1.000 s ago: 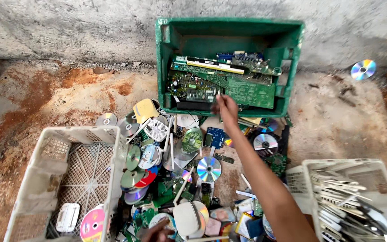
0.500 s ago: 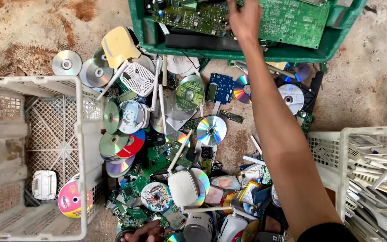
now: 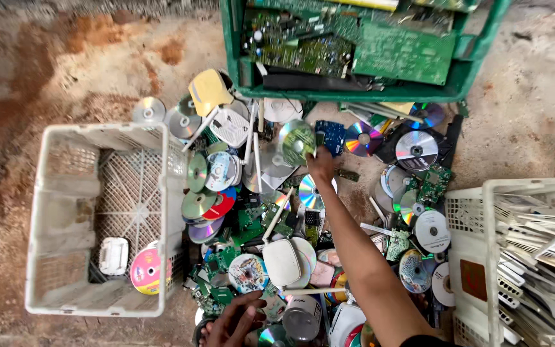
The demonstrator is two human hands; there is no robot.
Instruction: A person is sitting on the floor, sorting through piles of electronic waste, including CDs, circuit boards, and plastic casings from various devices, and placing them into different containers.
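While right hand pinches a disc, left hand open; white crate barely filled, pile mostly unsorted.

Top crate: green, green circuit boards inside.
Left crate: white lattice, pink disc within.
Discs, centre of frame: silver, rainbow sheen.
Small board: blue.
Casing, upper left of pile: yellow.
Ground: grey with rust-brown patches.

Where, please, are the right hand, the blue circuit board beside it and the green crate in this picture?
right hand [image 3: 322, 165], head view, on the back of the hand.
blue circuit board [image 3: 334, 135], head view, on its middle.
green crate [image 3: 354, 92], head view, on its near wall.
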